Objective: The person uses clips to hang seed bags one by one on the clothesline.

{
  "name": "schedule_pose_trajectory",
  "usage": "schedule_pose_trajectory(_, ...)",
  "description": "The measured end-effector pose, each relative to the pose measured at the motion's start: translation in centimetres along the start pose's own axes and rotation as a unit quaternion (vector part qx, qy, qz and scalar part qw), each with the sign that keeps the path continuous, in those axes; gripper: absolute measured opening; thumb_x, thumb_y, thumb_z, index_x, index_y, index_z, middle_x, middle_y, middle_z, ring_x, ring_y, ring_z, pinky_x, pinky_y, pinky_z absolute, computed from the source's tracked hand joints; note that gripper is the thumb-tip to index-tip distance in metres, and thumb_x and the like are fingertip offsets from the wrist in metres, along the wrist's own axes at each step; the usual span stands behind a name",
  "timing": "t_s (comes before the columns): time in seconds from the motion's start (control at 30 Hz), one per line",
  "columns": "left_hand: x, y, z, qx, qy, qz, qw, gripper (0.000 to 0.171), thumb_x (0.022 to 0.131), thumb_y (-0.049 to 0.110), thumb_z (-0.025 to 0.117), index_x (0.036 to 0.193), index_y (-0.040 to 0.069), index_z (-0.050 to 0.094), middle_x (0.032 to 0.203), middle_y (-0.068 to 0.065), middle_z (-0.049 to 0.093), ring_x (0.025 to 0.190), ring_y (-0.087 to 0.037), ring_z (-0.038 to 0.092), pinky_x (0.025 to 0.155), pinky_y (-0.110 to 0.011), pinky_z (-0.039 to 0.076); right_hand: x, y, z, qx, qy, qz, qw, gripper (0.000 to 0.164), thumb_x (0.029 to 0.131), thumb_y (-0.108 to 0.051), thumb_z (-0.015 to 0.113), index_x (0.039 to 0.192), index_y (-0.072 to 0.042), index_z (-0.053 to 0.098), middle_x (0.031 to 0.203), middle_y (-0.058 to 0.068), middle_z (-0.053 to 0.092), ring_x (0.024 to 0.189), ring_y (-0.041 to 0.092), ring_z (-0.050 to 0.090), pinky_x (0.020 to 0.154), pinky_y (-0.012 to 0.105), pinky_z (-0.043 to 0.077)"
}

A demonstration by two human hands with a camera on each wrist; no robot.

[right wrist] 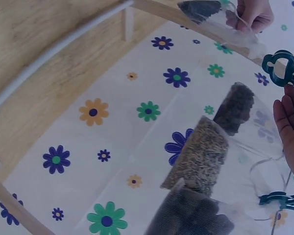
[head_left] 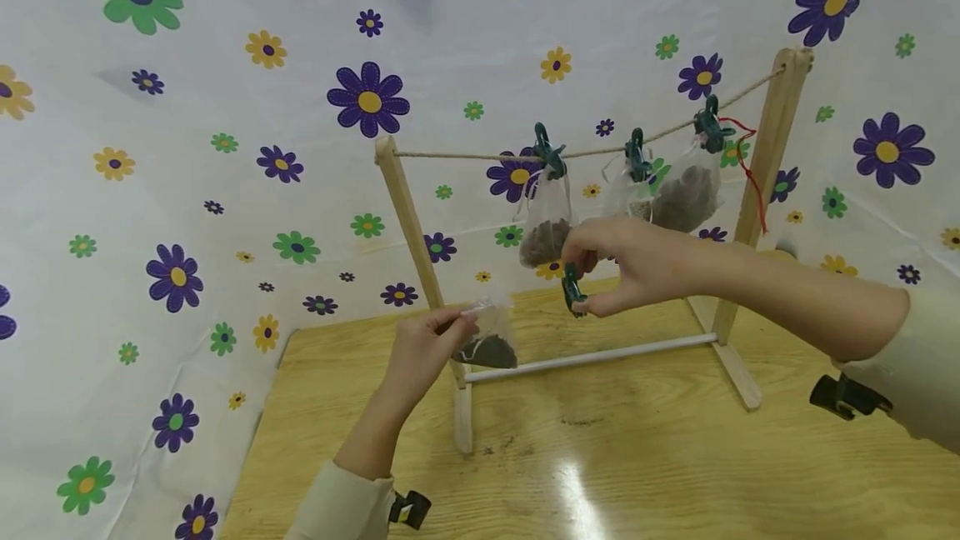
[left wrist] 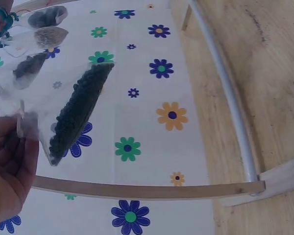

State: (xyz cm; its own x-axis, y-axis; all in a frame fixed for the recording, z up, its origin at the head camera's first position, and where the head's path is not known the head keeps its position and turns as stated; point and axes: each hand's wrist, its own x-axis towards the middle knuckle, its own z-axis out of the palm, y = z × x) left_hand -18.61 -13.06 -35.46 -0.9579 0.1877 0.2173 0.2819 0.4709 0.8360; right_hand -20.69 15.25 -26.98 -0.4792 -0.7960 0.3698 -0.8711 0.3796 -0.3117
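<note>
My left hand (head_left: 427,352) pinches the gathered top of a sheer pouch (head_left: 491,347), which hangs low at the left post with dark, grainy contents in its bottom. In the left wrist view the pouch (left wrist: 83,110) spreads out from my fingertips. Between the thumb and fingers of my right hand (head_left: 648,261) is a dark green clip (head_left: 572,292), to the right of the pouch and apart from it. Behind that hand, three filled sheer pouches (head_left: 546,242) hang from a rope (head_left: 457,157) by similar green clips (head_left: 550,152); the hand partly covers the middle one.
Wooden posts (head_left: 408,223) hold the rope, joined low down by a white rod (head_left: 600,358). This stand rests on a wood-grain table (head_left: 637,457) with dark specks scattered near its left foot. A red cord (head_left: 744,158) dangles by the right post. Flower-printed cloth (head_left: 225,273) covers the background.
</note>
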Motion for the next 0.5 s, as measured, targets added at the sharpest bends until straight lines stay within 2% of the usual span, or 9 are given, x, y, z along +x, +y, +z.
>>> schedule_pose_trajectory(0.07, 0.0, 1.1, -0.3, 0.003, 0.015, -0.011, 0.9998, 0.018, 0.089, 0.011, 0.058, 0.094, -0.001, 0.070, 0.080, -0.017, 0.069, 0.071, -0.021, 0.067, 0.056, -0.015, 0.049, 0.4, -0.3, -0.5, 0.001, 0.002, 0.002, 1.000, 0.030, 0.073, -0.022, 0.073, 0.095, -0.010, 0.056, 0.087, -0.004, 0.056, 0.080, 0.007, 0.056, 0.070, 0.026, 0.050)
schedule_pose_trajectory(0.23, 0.5, 2.1, -0.4, -0.017, 0.060, -0.008, 0.9980, 0.017, 0.087, 0.009, 0.059, 0.094, -0.003, 0.070, 0.080, -0.017, 0.069, 0.069, -0.022, 0.067, 0.055, -0.015, 0.049, 1.6, -0.9, -1.8, -0.017, 0.009, -0.017, 1.000, 0.029, 0.073, -0.022, 0.073, 0.093, -0.010, 0.055, 0.085, -0.003, 0.056, 0.078, 0.007, 0.055, 0.068, 0.025, 0.049)
schedule_pose_trajectory(0.4, 1.7, 1.4, -0.2, -0.052, 0.098, 0.011, 0.9937, 0.020, 0.087, 0.017, 0.061, 0.094, 0.001, 0.071, 0.079, -0.014, 0.070, 0.069, -0.020, 0.068, 0.057, -0.018, 0.052, 3.1, -1.5, -2.9, -0.024, 0.022, -0.036, 0.999, 0.025, 0.075, -0.019, 0.072, 0.091, -0.010, 0.054, 0.082, -0.002, 0.056, 0.073, 0.006, 0.053, 0.064, 0.023, 0.047)
schedule_pose_trajectory(0.5, 2.3, 1.7, -0.1, -0.058, 0.129, 0.019, 0.9898, 0.020, 0.086, 0.020, 0.062, 0.092, 0.003, 0.071, 0.076, -0.011, 0.070, 0.064, -0.015, 0.066, 0.055, -0.020, 0.051, 4.1, -1.8, -3.3, -0.033, 0.046, -0.056, 0.997, 0.025, 0.075, -0.018, 0.072, 0.091, -0.009, 0.056, 0.083, -0.002, 0.058, 0.073, 0.007, 0.055, 0.065, 0.024, 0.048)
